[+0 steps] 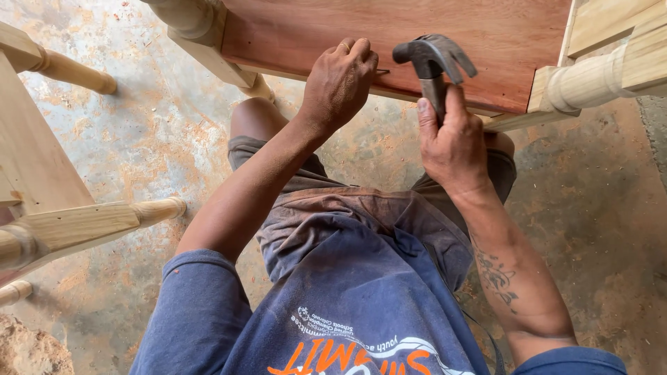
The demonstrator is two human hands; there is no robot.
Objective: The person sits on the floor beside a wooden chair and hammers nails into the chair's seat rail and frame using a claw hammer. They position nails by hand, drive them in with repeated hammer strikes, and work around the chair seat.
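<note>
My left hand [340, 83] pinches a small nail [383, 71] against the near edge of a reddish-brown wooden board [389, 28]. My right hand [451, 139] grips the handle of a steel claw hammer [434, 57], its head raised just right of the nail, a short gap away. The board rests on a pale wooden frame with turned legs [583, 80], lying on its side.
More pale wooden furniture with turned legs [83, 222] stands at the left. The concrete floor [167, 146] is dusted with sawdust, and a sawdust heap [28, 351] lies at the bottom left. My knees and dark shorts [361, 208] are below the board.
</note>
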